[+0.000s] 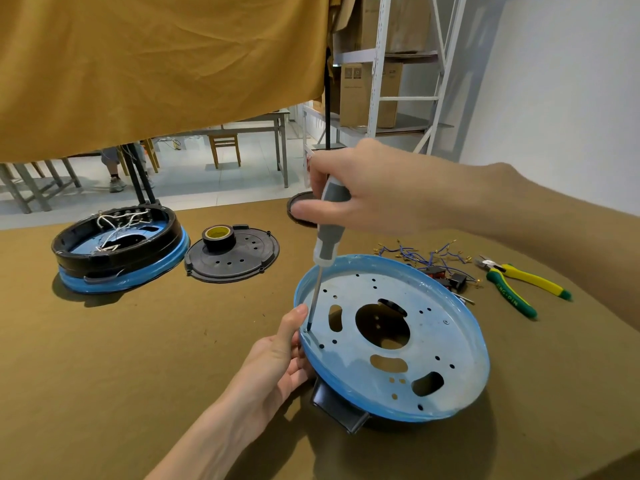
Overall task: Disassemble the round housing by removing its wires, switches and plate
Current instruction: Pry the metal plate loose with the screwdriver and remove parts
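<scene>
A round housing lies tilted near the table's front, its blue-rimmed metal plate [446, 344] facing up with several holes and cutouts, a black body [337, 408] beneath. My left hand [277, 365] grips its left rim, thumb on the edge. My right hand [360, 195] holds a grey-handled screwdriver [327, 237] upright; its tip rests on a screw at the plate's left edge. Loose blue wires [415, 254] and black switches [453, 280] lie behind the housing.
A second black-and-blue housing [117, 251] with white wires stands at the left. Beside it lies a black perforated cover [239, 261] with a tape roll [219, 235] on it. Yellow-green pliers [519, 285] lie at the right. Another dark disc [298, 206] sits at the far edge.
</scene>
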The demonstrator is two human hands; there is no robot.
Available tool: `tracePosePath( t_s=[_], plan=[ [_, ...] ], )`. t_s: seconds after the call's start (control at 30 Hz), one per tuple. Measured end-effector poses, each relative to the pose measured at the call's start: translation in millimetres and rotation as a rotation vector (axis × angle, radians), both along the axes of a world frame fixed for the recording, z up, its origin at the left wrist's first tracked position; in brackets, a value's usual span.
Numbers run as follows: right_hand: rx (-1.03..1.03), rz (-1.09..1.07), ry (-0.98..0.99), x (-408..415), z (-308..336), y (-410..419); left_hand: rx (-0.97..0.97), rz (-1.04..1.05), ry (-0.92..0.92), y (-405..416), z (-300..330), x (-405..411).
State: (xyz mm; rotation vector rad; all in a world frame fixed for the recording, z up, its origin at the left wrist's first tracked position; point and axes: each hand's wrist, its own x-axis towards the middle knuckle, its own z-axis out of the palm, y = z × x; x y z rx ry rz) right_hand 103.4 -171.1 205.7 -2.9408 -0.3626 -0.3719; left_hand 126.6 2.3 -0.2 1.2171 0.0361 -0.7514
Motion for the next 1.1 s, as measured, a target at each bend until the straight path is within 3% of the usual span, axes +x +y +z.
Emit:
tracePosePath(
  t_s=[0.07,0.23,0.47,0.63,0.7,0.83,1.0,1.1],
  plan=[
    [-0.006,0.015,-0.012,0.7,0.1,0.0,0.014,-0.007,-0.005,0.4,-1.0,1.1],
    [0.086,0.120,0.186,-4.2,10.1,-2.4,0.106,-0.109,-0.054,7.7,-0.3,9.9],
    [0.015,0.026,0.038,2.4,-12.4,0.6,0.207,-0.176,-0.092,20.9,1.9,21.8],
    [0.108,0.139,0.204,4.7,-4.3,-2.5,0.215,-0.168,-0.090,21.1,2.8,21.0],
    [0.091,0.137,0.169,4.5,-5.4,-1.3,0.210,-0.155,-0.097,20.6,2.5,20.4],
    [-0.153,0.040,-0.059,9.6,-18.2,1.9,0.219,-0.134,-0.106,19.6,3.1,18.7],
    [0.103,0.139,0.195,6.1,-2.6,1.1,0.206,-0.144,-0.107,19.8,3.1,18.1],
    [0.093,0.128,0.173,3.3,-4.1,3.3,0.208,-0.133,-0.107,19.5,2.5,18.1]
  ],
)
